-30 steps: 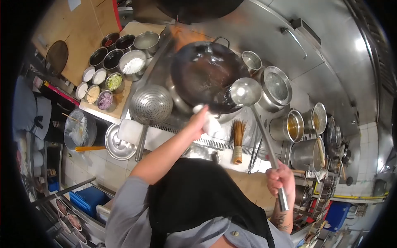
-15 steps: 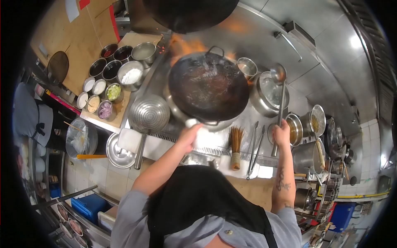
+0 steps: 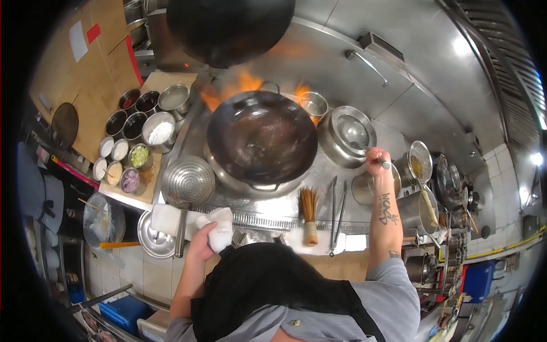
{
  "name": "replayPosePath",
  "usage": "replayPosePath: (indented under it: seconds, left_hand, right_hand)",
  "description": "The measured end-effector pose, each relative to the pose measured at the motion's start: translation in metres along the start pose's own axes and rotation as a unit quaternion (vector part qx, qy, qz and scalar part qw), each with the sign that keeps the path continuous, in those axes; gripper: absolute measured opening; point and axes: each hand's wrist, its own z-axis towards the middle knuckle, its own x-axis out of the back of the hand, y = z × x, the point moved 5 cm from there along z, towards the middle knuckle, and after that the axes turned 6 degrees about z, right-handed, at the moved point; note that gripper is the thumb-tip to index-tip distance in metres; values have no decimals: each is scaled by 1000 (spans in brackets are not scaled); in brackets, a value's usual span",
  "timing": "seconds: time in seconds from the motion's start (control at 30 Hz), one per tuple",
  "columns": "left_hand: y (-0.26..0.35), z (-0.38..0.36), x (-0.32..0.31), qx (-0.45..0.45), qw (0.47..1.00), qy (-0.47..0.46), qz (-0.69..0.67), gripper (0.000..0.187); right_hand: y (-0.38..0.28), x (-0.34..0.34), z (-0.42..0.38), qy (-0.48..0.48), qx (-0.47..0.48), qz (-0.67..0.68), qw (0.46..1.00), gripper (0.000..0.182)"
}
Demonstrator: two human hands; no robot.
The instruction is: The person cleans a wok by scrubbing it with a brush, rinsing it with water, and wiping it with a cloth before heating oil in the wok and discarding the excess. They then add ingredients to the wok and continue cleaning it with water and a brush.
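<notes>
My left hand [image 3: 201, 243] is closed around a folded white cloth [image 3: 220, 229], in front of the stove edge and apart from the wok. A dark wok [image 3: 262, 139] rests on the burner, its inside looking wet and shiny, with orange flames rising behind it. At the right, my right hand [image 3: 376, 162] grips a ladle [image 3: 386, 165] by its handle. The ladle's bowl end dips into a steel pot [image 3: 336, 139] of clear liquid, where it is partly hidden. Beside the pot stands a small steel container [image 3: 314, 105].
A perforated strainer [image 3: 188, 181] lies left of the wok. A bamboo brush [image 3: 308, 216] and tongs [image 3: 338, 216] lie along the front edge. Several sauce and ingredient containers [image 3: 159, 130] stand at the left. Another dark wok [image 3: 231, 28] is at the back. A person [image 3: 43, 188] stands at far left.
My left hand has drawn back from the wok's near handle with the cloth. My right hand has moved forward, lowering the ladle's bowl into the pot. The whole view has shifted somewhat.
</notes>
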Motion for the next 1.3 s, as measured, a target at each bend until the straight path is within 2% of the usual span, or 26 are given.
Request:
replayPosePath:
  seconds: [0.1, 0.2, 0.33, 0.4, 0.5, 0.53, 0.6, 0.73, 0.8, 0.87, 0.93, 0.97, 1.0, 1.07, 1.13, 1.2, 1.3]
  left_hand:
    - [1, 17, -29, 33, 997, -22, 59, 39]
    - [4, 44, -82, 22, 998, -28, 45, 38]
    - [3, 93, -121, 44, 996, -57, 46, 49]
    - [4, 107, -144, 58, 998, -36, -10, 41]
    - [-18, 155, -126, 38, 995, 54, 73, 24]
    - [-32, 177, -111, 0, 994, 81, 74, 23]
    - [-47, 205, -89, -46, 982, 151, 102, 25]
    - [-10, 144, -120, -37, 973, 157, 167, 28]
    - [4, 119, -130, -62, 966, 157, 197, 26]
    - [-4, 128, -117, -47, 963, 154, 216, 31]
    - [-9, 127, -110, -86, 982, 108, 132, 36]
    - [-4, 110, -110, -51, 988, 95, 113, 40]
    - [-4, 104, -100, -32, 994, 64, 78, 39]
    - [-4, 83, -75, 5, 1000, -2, 15, 39]
    - [-1, 57, -44, 20, 1000, -8, -22, 39]
    - [-1, 31, -17, 37, 997, -21, -58, 40]
    - [-12, 14, 33, 18, 997, 5, -81, 43]
  right_hand:
    - [10, -28, -24, -48, -19, 32, 998, 18]
    - [23, -59, -62, -44, -38, 46, 997, 24]
    - [52, -98, -127, -70, -32, 39, 996, 25]
    - [65, -106, -155, -102, -46, 67, 991, 16]
    - [98, -121, -200, -128, -87, 101, 983, 32]
    - [104, -116, -211, -141, -96, 119, 978, 42]
    - [127, -122, -238, -146, -109, 131, 975, 46]
    - [158, -112, -260, -144, -155, 141, 967, 54]
    - [172, -96, -260, -130, -164, 118, 971, 55]
    - [184, -75, -256, -105, -137, 57, 983, 53]
    - [191, -42, -246, -100, -126, -61, 985, 53]
    - [190, -23, -241, -86, -44, -224, 970, 43]
    - [195, -17, -239, -59, -1, -389, 919, 41]
    - [208, 1, -240, 4, 96, -532, 841, 45]
    - [208, 39, -231, 16, 157, -567, 808, 57]
    - [207, 79, -227, 64, 180, -591, 784, 64]
    - [180, 189, -201, 73, 239, -664, 705, 63]
